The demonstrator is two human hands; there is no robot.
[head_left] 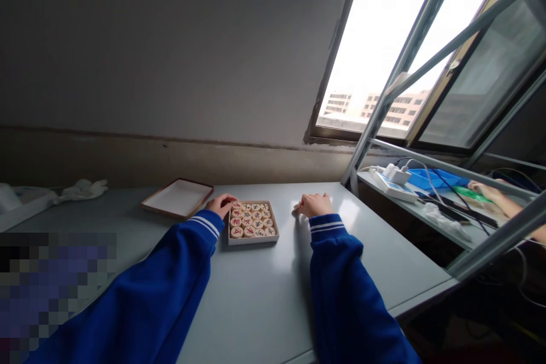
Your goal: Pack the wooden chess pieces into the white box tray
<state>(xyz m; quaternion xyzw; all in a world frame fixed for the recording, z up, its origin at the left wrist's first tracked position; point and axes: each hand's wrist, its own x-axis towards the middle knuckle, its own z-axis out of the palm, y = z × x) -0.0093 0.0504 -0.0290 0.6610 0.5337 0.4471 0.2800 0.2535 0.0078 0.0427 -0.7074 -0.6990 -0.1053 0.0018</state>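
Here, both blue-sleeved arms reach out over the grey worktop (pixel 256 296). The left hand (pixel 220 205) rests at the upper-left corner of the box of chess pieces (pixel 252 222), fingers curled loosely against its rim and touching it, gripping nothing that I can make out. The right hand (pixel 314 204) lies on the worktop well to the right of the box, fingers bent under and nearly closed; something pale may peep out at its left edge, but whether it holds a piece I cannot tell. The box is small, square and shallow, white-walled, packed with round pale wooden discs in neat rows, each marked with a red or dark character. Judged from its look, it is light and stiff, though the discs sit loose and would spill if tipped; best taken by two opposite walls and kept level. Single discs look smooth, to be pinched at the edge. Just left of the left fingers lies the lid (pixel 178 198), open side up, brown-rimmed. Farther left a white glove (pixel 83 189). Far right, another person's hand (pixel 484 189) on a cluttered shelf.
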